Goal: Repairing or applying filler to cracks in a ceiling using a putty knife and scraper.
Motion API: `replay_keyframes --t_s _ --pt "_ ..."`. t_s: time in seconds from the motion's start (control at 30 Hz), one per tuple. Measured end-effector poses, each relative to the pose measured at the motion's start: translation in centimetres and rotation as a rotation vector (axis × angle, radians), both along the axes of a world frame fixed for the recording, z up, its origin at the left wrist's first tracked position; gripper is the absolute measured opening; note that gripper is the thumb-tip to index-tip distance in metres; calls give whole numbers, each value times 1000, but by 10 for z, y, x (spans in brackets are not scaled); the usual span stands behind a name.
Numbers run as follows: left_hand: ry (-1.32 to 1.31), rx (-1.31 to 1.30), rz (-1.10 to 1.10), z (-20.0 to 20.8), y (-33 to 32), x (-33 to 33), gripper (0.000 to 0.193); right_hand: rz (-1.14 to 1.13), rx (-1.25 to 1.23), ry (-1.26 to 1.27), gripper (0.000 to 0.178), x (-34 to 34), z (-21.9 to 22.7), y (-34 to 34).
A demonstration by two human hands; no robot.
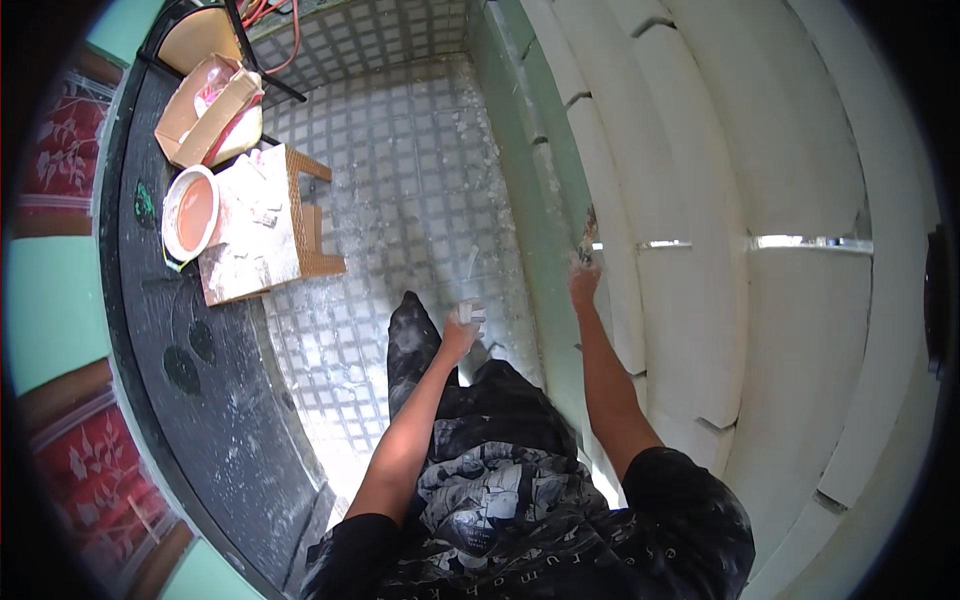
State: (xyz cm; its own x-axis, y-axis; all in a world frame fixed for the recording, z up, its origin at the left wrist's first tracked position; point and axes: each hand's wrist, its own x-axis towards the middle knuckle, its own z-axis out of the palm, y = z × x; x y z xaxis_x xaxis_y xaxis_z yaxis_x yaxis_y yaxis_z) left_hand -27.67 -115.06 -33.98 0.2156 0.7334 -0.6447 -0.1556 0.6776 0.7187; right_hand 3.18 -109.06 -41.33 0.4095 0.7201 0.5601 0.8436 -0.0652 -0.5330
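My left hand [458, 335] is closed in front of my body, above the floor. It grips a small whitish block-like piece [471, 313] whose exact kind I cannot make out. Farther out to the right, my right hand [583, 284] closes round a narrow, stained tool [588, 240]. The tool points away from me, close against the wall, and its tip is too small to identify. Beside that hand rises a wall of overlapping off-white boards [690, 330], with a green strip [548, 200] along its lower part. Light shines through a gap [810, 243] between boards.
At the left stands a powder-covered woven stool [308, 225] bearing a white basin [170, 235] with brownish contents. Behind it, an open cardboard box [185, 120] sits on a chair [200, 38]. A long black bench [225, 400] borders the tiled floor [400, 180]. An orange cable [297, 40] lies far back.
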Motion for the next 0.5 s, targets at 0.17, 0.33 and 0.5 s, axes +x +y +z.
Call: replay_keyframes --t_s 0.17,0.33,0.5 --pt "-36 -15 23 11 90 -21 47 -183 -300 685 16 16 -14 70" --pt "-28 115 -101 21 147 -60 43 -212 -280 164 19 -32 19 72" --pt "76 125 -187 41 191 -60 42 -342 -442 978 22 -29 49 80"
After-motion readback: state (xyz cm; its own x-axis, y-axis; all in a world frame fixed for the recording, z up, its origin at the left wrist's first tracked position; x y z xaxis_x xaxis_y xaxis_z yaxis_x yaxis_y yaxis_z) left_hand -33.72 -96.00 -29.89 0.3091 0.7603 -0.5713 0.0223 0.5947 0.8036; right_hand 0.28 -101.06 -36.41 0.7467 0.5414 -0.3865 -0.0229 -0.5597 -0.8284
